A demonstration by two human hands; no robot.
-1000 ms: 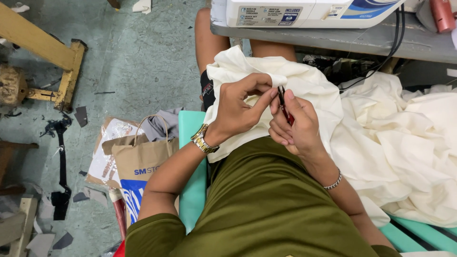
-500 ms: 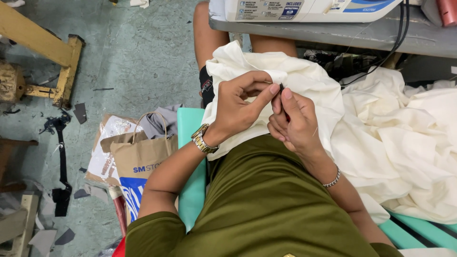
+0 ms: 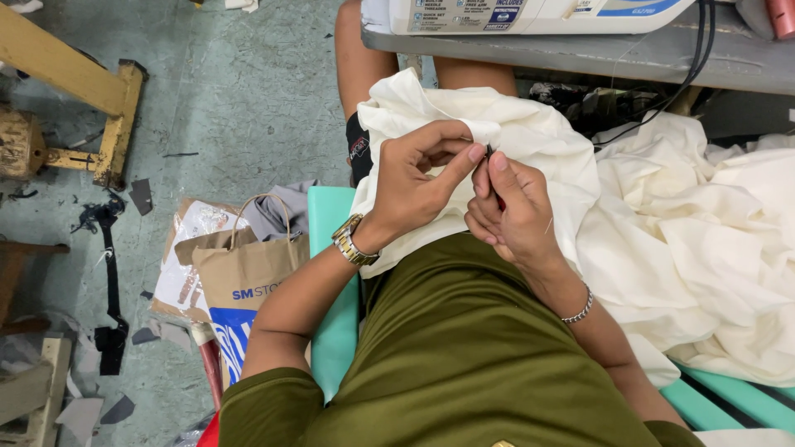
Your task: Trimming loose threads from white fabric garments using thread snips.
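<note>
Both hands have drawn closer together since a second ago, fingertips now meeting over the cream cloth [image 3: 530,132].

Soft, rumpled fabric lies heaped on the lap, just below the sewing machine [image 3: 530,15]. The left hand [image 3: 418,178], wrist bent, pinches a fold; the right hand [image 3: 509,211] curls nearly closed around a small dark tool [image 3: 489,151], touching the same fold.

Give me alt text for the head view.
Both hands meet over cream fabric on the lap: the left hand pinches a fold while the right hand holds a small dark tool to it. A brown paper bag stands on the floor.
</note>
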